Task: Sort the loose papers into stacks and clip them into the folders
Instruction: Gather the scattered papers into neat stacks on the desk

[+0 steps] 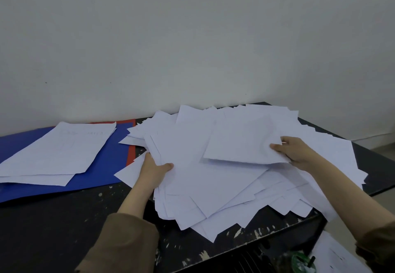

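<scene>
A big untidy heap of loose white papers [215,187] covers the right half of the black table. My left hand [155,169] grips the heap's left edge, thumb on top and fingers hidden beneath the sheets. My right hand [296,152] pinches the right edge of a small bundle of sheets [241,142] that lies tilted on top of the heap. At the left, a flatter stack of papers [57,150] rests on a blue folder [106,165]. A red folder [131,148] peeks out from under the blue one.
The dark, paint-flecked table [64,219] runs along a plain white wall [192,37]. Its right edge drops off near my right arm. More sheets [337,255] and a green object [299,260] lie below the front right corner.
</scene>
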